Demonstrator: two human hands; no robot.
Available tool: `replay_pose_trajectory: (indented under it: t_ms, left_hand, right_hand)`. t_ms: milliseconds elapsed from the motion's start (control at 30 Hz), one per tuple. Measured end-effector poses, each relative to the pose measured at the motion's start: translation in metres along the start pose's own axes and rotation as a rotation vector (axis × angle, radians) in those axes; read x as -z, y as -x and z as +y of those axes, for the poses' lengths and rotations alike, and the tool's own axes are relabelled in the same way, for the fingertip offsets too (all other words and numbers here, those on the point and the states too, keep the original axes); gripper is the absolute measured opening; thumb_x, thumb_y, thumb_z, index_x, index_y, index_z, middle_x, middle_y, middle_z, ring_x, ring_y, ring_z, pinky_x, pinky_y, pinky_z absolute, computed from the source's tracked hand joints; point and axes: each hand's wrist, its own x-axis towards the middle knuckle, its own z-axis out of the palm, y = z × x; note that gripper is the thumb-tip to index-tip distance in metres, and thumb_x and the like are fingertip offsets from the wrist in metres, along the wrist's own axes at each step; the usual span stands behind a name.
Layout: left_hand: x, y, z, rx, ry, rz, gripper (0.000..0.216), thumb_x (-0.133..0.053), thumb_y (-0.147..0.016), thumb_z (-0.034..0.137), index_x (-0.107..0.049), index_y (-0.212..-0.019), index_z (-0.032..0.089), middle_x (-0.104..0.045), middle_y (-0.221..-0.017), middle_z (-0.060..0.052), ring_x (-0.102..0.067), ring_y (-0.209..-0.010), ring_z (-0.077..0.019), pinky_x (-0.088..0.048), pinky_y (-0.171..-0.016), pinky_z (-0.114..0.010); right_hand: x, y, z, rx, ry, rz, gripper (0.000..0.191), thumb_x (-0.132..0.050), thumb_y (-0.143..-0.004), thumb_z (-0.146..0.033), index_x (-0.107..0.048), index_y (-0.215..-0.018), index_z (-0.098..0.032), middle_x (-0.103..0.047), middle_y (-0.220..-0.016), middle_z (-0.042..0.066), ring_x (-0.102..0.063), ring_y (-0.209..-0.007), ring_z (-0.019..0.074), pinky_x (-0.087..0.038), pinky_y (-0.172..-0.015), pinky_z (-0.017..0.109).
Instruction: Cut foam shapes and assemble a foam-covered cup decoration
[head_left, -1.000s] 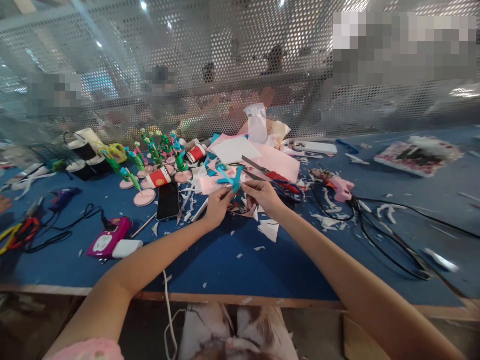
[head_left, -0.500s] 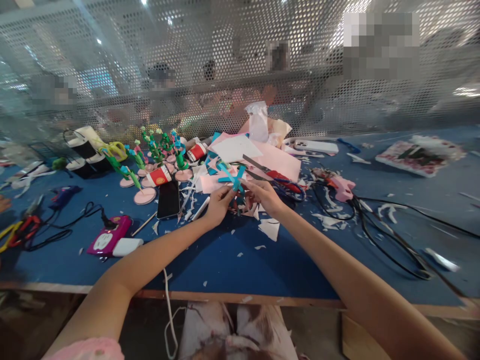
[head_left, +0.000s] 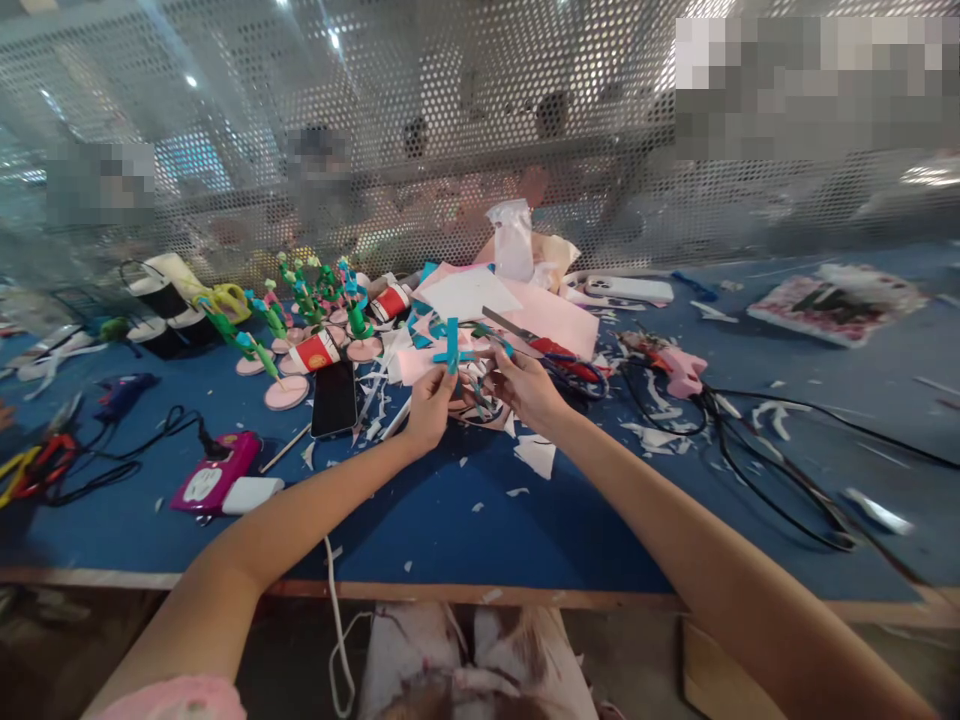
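Note:
My left hand (head_left: 429,412) pinches a bright blue cross of paper strips (head_left: 451,350) by its lower end, holding it upright above the scraps. Close by on the right, my right hand (head_left: 526,386) has its fingers closed, and a bit of blue strip (head_left: 509,348) shows at them. How far that strip runs behind the fingers is hidden. Scissors (head_left: 551,350) with red and blue handles lie just beyond my right hand, on pink paper sheets (head_left: 564,318). A white sheet (head_left: 469,294) tops the pile behind the cross.
Paper flowers on round pink bases (head_left: 286,392) stand at the left, beside red-labelled rolls (head_left: 315,351) and a black phone (head_left: 334,400). A magenta power block (head_left: 232,462) sits nearer. Rightward lie a pink glue gun (head_left: 682,372) and black cables (head_left: 724,440). A perforated screen (head_left: 450,120) rises behind.
My hands have drawn apart slightly. The blue cross has turned upright and shifted left in my left hand, and my right fingers have moved off its middle.

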Motion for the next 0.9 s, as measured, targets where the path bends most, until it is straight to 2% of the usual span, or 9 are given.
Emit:
replay_pose_trajectory:
  t_ms: [67, 133, 267, 333, 400, 533, 667, 767, 900]
  left_hand:
    - [0.0, 0.0, 0.0, -0.016, 0.025, -0.006, 0.047, -0.06, -0.069, 0.064, -0.052, -0.067, 0.017, -0.053, -0.054, 0.003, -0.052, -0.049, -0.0099, -0.047, -0.052, -0.024]
    - [0.0, 0.0, 0.0, -0.024, 0.021, -0.009, 0.048, -0.059, -0.069, 0.065, -0.052, -0.066, 0.017, -0.053, -0.053, 0.003, -0.052, -0.048, -0.0098, -0.046, -0.051, -0.024]
    - [0.0, 0.002, 0.0, 0.012, -0.023, -0.068, 0.048, -0.06, -0.068, 0.064, -0.054, -0.068, 0.017, -0.054, -0.053, 0.003, -0.052, -0.047, -0.0096, -0.043, -0.049, -0.022]
    - [0.0, 0.002, 0.0, 0.032, -0.032, -0.115, 0.048, -0.061, -0.068, 0.063, -0.056, -0.067, 0.016, -0.054, -0.052, 0.003, -0.053, -0.048, -0.0101, -0.043, -0.049, -0.022]
    - [0.001, 0.001, 0.0, 0.051, -0.052, -0.147, 0.046, -0.062, -0.068, 0.061, -0.057, -0.064, 0.016, -0.054, -0.052, 0.002, -0.051, -0.048, -0.01, -0.041, -0.048, -0.022]
    - [0.002, -0.001, 0.001, 0.027, -0.147, -0.127, 0.045, -0.064, -0.068, 0.058, -0.056, -0.055, 0.015, -0.051, -0.053, 0.001, -0.047, -0.049, -0.009, -0.036, -0.046, -0.021]
    - [0.002, -0.002, 0.001, 0.005, -0.154, -0.128, 0.046, -0.065, -0.066, 0.058, -0.056, -0.052, 0.015, -0.05, -0.055, 0.0, -0.046, -0.05, -0.0086, -0.035, -0.045, -0.022]
    - [0.002, -0.003, -0.001, 0.035, -0.138, -0.127, 0.043, -0.067, -0.065, 0.055, -0.059, -0.054, 0.014, -0.053, -0.059, -0.001, -0.046, -0.049, -0.0084, -0.036, -0.046, -0.023]
    - [0.003, -0.005, -0.006, 0.051, -0.168, -0.122, 0.042, -0.067, -0.065, 0.053, -0.059, -0.054, 0.014, -0.057, -0.065, -0.002, -0.048, -0.053, -0.0094, -0.038, -0.05, -0.024]
  right_hand:
    - [0.001, -0.001, -0.001, -0.006, -0.033, -0.028, 0.028, -0.074, -0.065, -0.039, -0.059, -0.073, -0.018, -0.054, -0.059, -0.004, -0.055, -0.051, 0.0084, -0.053, -0.051, 0.023]
    - [0.003, -0.002, 0.0, 0.025, 0.035, -0.024, 0.029, -0.075, -0.063, -0.04, -0.059, -0.073, -0.017, -0.054, -0.058, -0.004, -0.054, -0.05, 0.0091, -0.052, -0.047, 0.023]
    - [0.008, -0.005, 0.004, 0.126, 0.284, 0.069, 0.031, -0.073, -0.06, -0.04, -0.062, -0.078, -0.016, -0.049, -0.052, -0.006, -0.045, -0.035, 0.0078, -0.039, -0.032, 0.022]
    - [0.009, -0.004, 0.004, 0.182, 0.4, 0.052, 0.033, -0.07, -0.061, -0.036, -0.064, -0.087, -0.016, -0.049, -0.054, -0.007, -0.042, -0.032, 0.0069, -0.035, -0.031, 0.022]
    - [0.008, -0.002, 0.003, 0.224, 0.514, -0.05, 0.028, -0.064, -0.064, -0.031, -0.065, -0.087, -0.016, -0.05, -0.056, -0.006, -0.043, -0.034, 0.0067, -0.035, -0.033, 0.021]
    - [0.006, 0.001, -0.003, 0.276, 0.617, -0.312, 0.013, -0.056, -0.065, -0.026, -0.064, -0.068, -0.016, -0.056, -0.056, -0.002, -0.05, -0.048, 0.0092, -0.041, -0.046, 0.021]
    - [0.011, 0.004, -0.013, 0.065, 0.523, -0.443, 0.023, -0.062, -0.064, -0.037, -0.065, -0.073, -0.016, -0.055, -0.054, -0.003, -0.047, -0.041, 0.0082, -0.036, -0.037, 0.02]
    - [0.013, 0.005, -0.014, 0.024, 0.455, -0.413, 0.036, -0.064, -0.064, -0.052, -0.064, -0.07, -0.016, -0.055, -0.053, -0.001, -0.05, -0.041, 0.0097, -0.035, -0.035, 0.02]
    - [0.011, 0.002, -0.004, 0.101, 0.547, -0.224, 0.052, -0.06, -0.065, -0.067, -0.05, -0.05, -0.018, -0.045, -0.035, -0.002, -0.039, -0.03, 0.0086, -0.027, -0.033, 0.022]
